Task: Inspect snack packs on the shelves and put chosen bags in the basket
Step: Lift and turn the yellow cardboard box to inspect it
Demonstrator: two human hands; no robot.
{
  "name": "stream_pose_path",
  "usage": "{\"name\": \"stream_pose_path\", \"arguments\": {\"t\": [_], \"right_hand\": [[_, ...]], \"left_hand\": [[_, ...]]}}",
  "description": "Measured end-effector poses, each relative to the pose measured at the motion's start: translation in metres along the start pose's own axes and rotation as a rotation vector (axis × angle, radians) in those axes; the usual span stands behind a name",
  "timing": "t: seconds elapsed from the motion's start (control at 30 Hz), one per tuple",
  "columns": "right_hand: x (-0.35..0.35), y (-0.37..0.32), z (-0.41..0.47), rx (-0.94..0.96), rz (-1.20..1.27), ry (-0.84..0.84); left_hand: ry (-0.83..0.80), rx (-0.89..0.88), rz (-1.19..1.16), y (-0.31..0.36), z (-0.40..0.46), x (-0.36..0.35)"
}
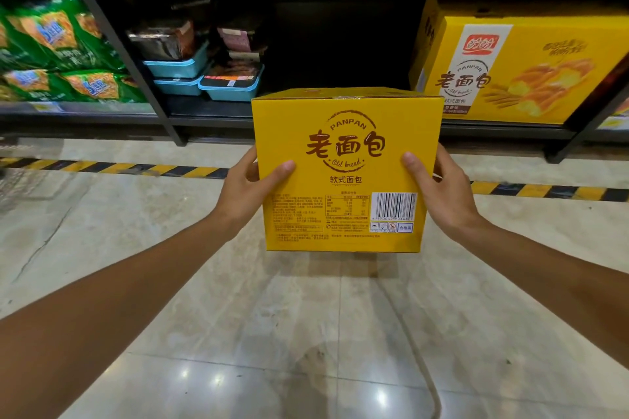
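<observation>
So both arms were stretched out in front, and the person had a yellow Panpan "Old bread" box (343,173) held up between the two hands, out in the aisle above the tiled floor (272,333) and just in front of the bottom shelf (211,119). The left hand (252,187) was clamped on the box's left edge, thumb laid across the front face, fingers wrapped round the side. The right hand (439,187) gripped the right edge the same way, thumb on the front just above the barcode. Box sat upright, printed side facing the camera.

On the shelf behind: a second, bigger yellow Panpan carton (517,71) to the right, lying there untouched. Middle-left had blue plastic trays (204,78) stacked up with dark wrapped food in them, hard to say what exactly. Far left, a pile of green snack bags (58,48). A wire basket (20,180) showed at the left edge, blurry, contents not readable. A yellow-black hazard stripe (112,168) ran along the floor.
</observation>
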State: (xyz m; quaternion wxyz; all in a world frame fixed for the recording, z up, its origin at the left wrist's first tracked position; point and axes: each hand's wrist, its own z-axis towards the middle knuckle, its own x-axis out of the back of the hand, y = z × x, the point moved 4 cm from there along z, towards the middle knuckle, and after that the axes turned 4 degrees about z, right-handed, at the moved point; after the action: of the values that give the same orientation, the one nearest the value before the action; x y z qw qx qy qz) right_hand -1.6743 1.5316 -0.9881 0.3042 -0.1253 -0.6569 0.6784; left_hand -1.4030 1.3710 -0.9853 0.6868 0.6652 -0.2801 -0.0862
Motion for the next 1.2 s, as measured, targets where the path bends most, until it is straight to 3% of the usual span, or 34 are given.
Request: {"name": "stream_pose_path", "arguments": {"t": [0.43,0.83,1.07,1.2], "right_hand": [[0.004,0.009,-0.009,0.006,-0.052,-0.026],[0.02,0.081,-0.059,-0.106,-0.337,-0.342],[0.009,0.096,-0.069,-0.113,-0.366,-0.287],[-0.025,0.085,-0.092,-0.023,-0.284,-0.353]], "left_hand": [[0.005,0.004,0.05,-0.005,-0.014,-0.005],[-0.131,0.092,0.201,-0.083,-0.052,-0.025],[-0.167,0.094,0.205,-0.1,-0.053,-0.017],[-0.027,0.151,0.299,-0.113,-0.055,0.014]]}}
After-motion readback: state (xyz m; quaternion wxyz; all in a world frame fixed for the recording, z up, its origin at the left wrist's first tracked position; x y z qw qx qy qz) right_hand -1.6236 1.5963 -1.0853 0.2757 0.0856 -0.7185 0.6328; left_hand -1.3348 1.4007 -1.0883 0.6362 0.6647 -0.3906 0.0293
